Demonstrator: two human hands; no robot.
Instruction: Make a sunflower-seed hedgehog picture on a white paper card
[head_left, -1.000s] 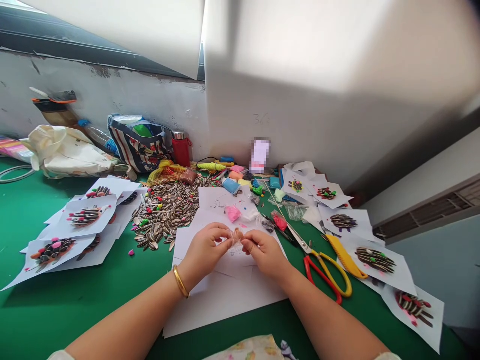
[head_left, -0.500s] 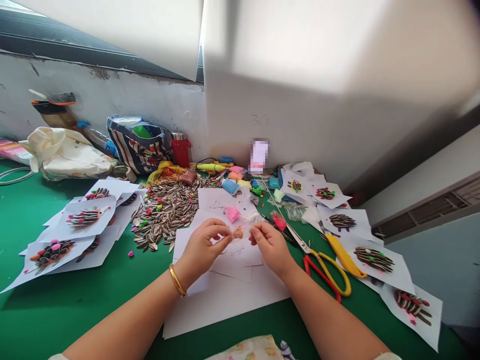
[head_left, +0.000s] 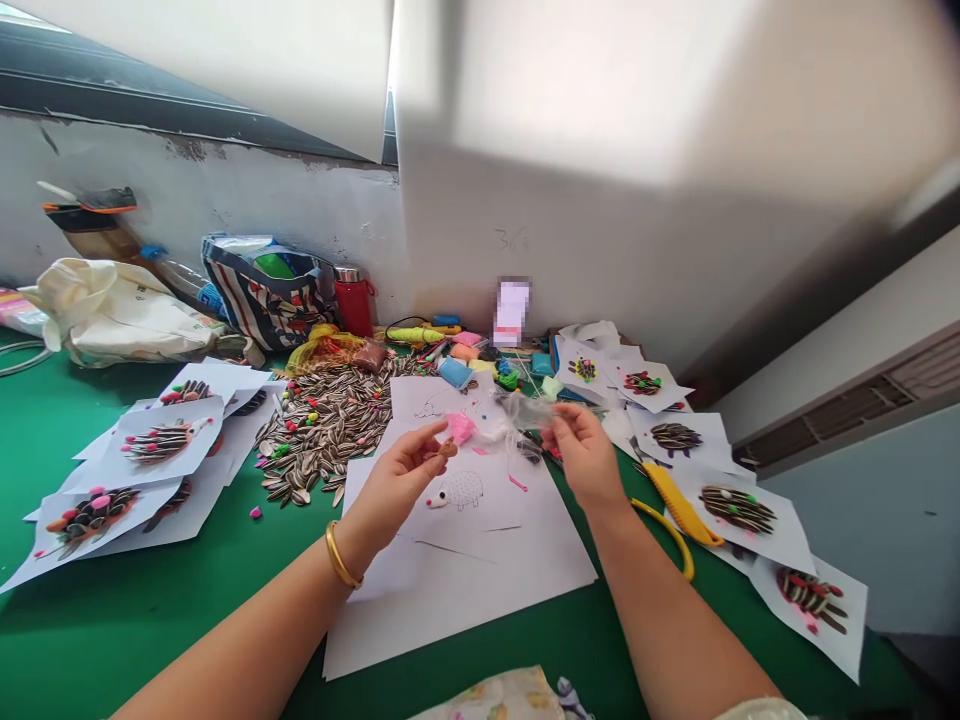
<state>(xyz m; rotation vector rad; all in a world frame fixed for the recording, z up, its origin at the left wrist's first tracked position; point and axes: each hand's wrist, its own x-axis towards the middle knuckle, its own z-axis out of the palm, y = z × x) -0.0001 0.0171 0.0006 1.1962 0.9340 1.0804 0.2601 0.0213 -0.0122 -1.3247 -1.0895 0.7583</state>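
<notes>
Between thumb and fingers, my left hand pinches a small lump of brown clay. My right hand is closed on a clear plastic bag, which stretches leftward from the fingertips. Beneath both hands lies white paper with a hedgehog drawing that has a dark eye and a red nose. A piece of pink clay in wrapping lies just beyond my left fingertips. The scissors' yellow handle shows beside my right forearm, which hides much of the rest.
Left of the paper spreads a pile of sunflower seeds. Finished seed hedgehog pictures are stacked at the left, and more line the right. A yellow utility knife lies there. Behind stand a red bottle and a striped bag.
My hands have moved apart. The brown clay has come away in my left hand, while my right has drawn the plastic bag to the right. The drawn hedgehog's face is now uncovered.
</notes>
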